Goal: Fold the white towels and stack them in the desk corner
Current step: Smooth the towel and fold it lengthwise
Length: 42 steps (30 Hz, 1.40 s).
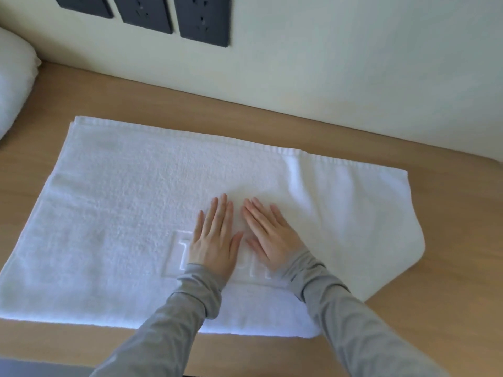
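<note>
A white towel [114, 213] lies spread flat across the wooden desk [435, 281], folded over once, with an embossed logo near its middle. Its right end is rumpled and curls under at the corner. My left hand [216, 238] and my right hand [270, 235] lie side by side on the towel's centre, palms down, fingers straight and pointing away from me, pressing the cloth. Grey sleeves cover both forearms.
More white towel or bedding [13, 83] is piled at the far left edge of the desk. The cream wall [353, 63] runs along the back, with three dark socket plates [202, 19] set in it. Bare desk shows at the right.
</note>
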Motion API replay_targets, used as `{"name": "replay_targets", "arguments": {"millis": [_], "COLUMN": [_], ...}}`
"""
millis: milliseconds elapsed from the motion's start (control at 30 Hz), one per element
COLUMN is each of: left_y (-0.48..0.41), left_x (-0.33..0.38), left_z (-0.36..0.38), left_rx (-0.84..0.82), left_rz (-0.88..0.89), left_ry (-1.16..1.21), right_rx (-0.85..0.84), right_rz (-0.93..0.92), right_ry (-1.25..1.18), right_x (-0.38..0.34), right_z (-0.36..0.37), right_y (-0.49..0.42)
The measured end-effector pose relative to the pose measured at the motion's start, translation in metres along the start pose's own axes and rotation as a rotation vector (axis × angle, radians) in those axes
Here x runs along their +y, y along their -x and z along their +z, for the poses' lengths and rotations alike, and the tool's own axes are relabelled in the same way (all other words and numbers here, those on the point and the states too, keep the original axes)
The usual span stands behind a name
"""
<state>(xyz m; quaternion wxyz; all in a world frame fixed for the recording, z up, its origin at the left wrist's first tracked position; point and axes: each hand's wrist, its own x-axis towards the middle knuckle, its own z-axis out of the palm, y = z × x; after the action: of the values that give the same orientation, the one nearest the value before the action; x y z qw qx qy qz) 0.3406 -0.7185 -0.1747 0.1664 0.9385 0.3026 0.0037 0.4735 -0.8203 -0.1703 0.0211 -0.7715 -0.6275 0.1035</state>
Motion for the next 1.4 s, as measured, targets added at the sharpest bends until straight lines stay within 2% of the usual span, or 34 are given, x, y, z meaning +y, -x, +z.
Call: {"name": "replay_targets", "arguments": {"millis": [133, 367, 500, 533, 600, 700, 767, 800, 900, 1033, 1167, 1267, 1400], "left_y": [-0.004, -0.006, -0.007, -0.007, -0.007, -0.007, -0.007, -0.007, -0.007, -0.006, -0.005, -0.004, -0.004], "left_x": [0.002, 0.002, 0.002, 0.003, 0.003, 0.004, 0.006, 0.006, 0.008, 0.009, 0.011, 0.012, 0.011], "left_z": [0.012, 0.017, 0.019, 0.019, 0.018, 0.017, 0.017, 0.016, 0.014, 0.013, 0.011, 0.01, 0.01], "left_rx": [0.006, 0.038, 0.044, 0.044, 0.05, 0.051, 0.049, 0.048, 0.038, 0.027, 0.023, 0.015, 0.002], "left_rz": [-0.034, -0.051, -0.069, -0.071, -0.072, -0.076, -0.076, -0.075, -0.08, -0.077, -0.076, -0.076, -0.068], "left_ry": [-0.082, -0.101, -0.112, -0.112, -0.113, -0.112, -0.115, -0.117, -0.122, -0.114, -0.096, -0.091, -0.091], "right_rx": [-0.061, -0.033, -0.039, 0.022, 0.271, 0.65, 0.745, 0.753, 0.676, 0.694, 0.602, 0.4, 0.216], "right_rz": [-0.001, 0.468, 0.48, 0.483, 0.569, 0.939, 1.199, 1.27, 1.26, 1.239, 1.233, 1.156, 0.98], "right_ry": [0.05, 0.067, -0.015, -0.074, -0.258, -0.593, -0.885, -1.011, -1.225, -1.556, -1.748, -1.679, -1.28], "right_x": [0.065, 0.19, 0.196, 0.194, 0.191, 0.194, 0.191, 0.189, 0.186, 0.186, 0.192, 0.195, 0.188], "right_z": [-0.005, -0.012, -0.018, -0.021, -0.029, -0.031, -0.029, -0.026, -0.022, -0.028, -0.037, -0.054, -0.097], "right_y": [-0.011, 0.003, 0.001, 0.006, 0.03, 0.096, 0.134, 0.147, 0.163, 0.168, 0.178, 0.184, 0.174]}}
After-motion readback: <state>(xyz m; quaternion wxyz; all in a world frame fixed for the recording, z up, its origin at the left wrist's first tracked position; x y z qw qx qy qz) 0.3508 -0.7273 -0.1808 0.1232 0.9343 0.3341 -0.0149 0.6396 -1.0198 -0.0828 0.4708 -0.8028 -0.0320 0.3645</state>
